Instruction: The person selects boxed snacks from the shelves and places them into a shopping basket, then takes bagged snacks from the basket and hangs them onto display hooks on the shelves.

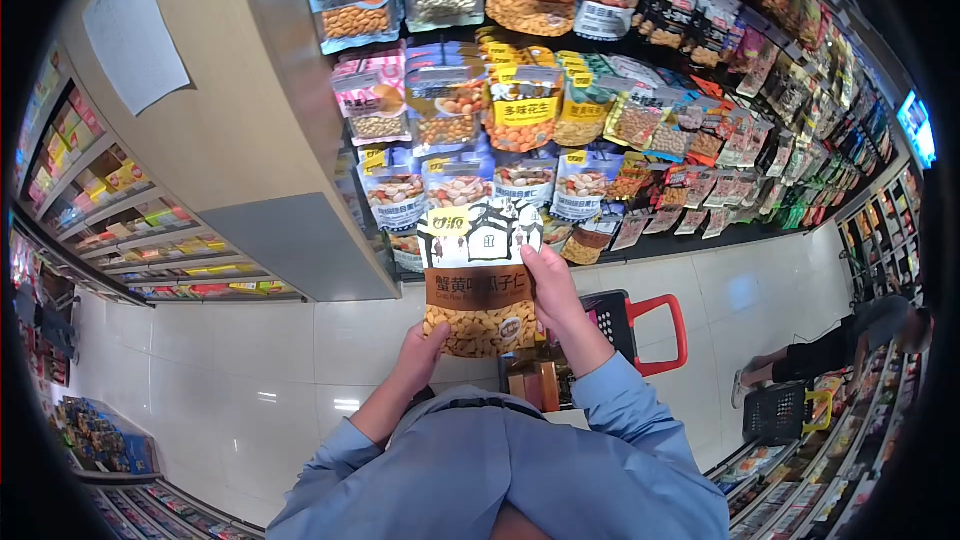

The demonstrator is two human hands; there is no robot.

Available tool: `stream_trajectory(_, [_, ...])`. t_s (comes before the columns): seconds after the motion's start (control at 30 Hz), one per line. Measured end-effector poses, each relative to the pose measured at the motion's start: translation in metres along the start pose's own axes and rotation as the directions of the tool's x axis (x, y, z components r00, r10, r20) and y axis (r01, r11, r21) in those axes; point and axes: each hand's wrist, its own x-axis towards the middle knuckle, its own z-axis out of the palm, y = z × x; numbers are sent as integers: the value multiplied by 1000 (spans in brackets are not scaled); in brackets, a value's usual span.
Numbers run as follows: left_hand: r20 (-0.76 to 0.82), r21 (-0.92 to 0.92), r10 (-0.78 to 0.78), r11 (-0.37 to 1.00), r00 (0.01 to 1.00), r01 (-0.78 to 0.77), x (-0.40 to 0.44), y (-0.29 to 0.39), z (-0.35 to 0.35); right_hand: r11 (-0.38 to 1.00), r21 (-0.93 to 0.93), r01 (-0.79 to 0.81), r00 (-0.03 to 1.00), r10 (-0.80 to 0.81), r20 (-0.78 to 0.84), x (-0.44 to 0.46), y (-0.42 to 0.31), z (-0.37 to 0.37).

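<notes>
Gripping a flat, slightly glossy pouch (pixel 480 285) between them, the two hands hold it upright in front of the hanging rack (pixel 470 50). The left hand (pixel 425 350) is closed on its lower left corner, thumb on the front; the right hand (pixel 550 285) clasps its right edge, thumb on the face near mid-height. The pouch is a tall rectangle: white at the top with black line drawings of buildings, a brown band across the middle, and pale golden kernels at the bottom, beside a small round badge near the lower right corner. A yellow label near its upper left corner reads 甘源, and larger characters on the brown band read 蟹黄味瓜子仁; the smaller print is too fine to read. Behind it hang rows of plastic packets in blue, pink and yellow, one yellow-banded packet (pixel 522 110) marked 多味花生. Below the pouch, on shiny pale floor tiles (pixel 290 340), a black basket (pixel 618 325) with a smooth red handle (pixel 675 335) holds brown boxes (pixel 535 387).
</notes>
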Motion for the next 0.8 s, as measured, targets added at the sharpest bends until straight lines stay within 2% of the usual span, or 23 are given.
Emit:
stream_trajectory(0.1, [57, 109, 59, 992, 997, -65, -4, 69, -22, 999, -23, 25, 1000, -24, 14, 7, 13, 39])
stream_trajectory(0.17, [31, 136, 109, 984, 994, -112, 10, 90, -48, 998, -39, 56, 998, -56, 19, 10, 19, 59])
stream_trajectory(0.23, [55, 64, 229, 971, 972, -232, 25, 118, -59, 991, -108, 81, 996, -78, 31, 13, 24, 73])
stream_trajectory(0.33, [104, 175, 376, 904, 921, -389, 33, 175, -44, 975, -189, 119, 993, -112, 49, 15, 25, 89])
stream_trajectory(0.43, [169, 418, 611, 667, 774, -617, 51, 207, -35, 953, -255, 162, 986, -149, 70, 21, 18, 98])
stream_trajectory(0.47, [203, 580, 655, 518, 728, -629, 53, 222, -30, 944, -275, 180, 983, -165, 77, 24, 14, 101])
stream_trajectory(0.57, [428, 672, 634, 252, 644, -696, 67, 249, -12, 920, -310, 239, 971, -222, 91, 27, 2, 111])
stream_trajectory(0.6, [403, 666, 615, 312, 678, -678, 71, 253, -2, 902, -336, 273, 962, -255, 97, 30, 1, 110])
stream_trajectory(0.63, [443, 672, 574, 296, 689, -678, 83, 253, -1, 893, -343, 291, 957, -279, 86, 34, -1, 109])
stream_trajectory(0.7, [326, 723, 521, 400, 789, -563, 85, 258, 19, 882, -353, 313, 948, -314, 59, 39, -2, 105])
stream_trajectory(0.8, [273, 673, 501, 511, 822, -535, 112, 252, 25, 871, -352, 344, 937, -344, 65, 51, -7, 94])
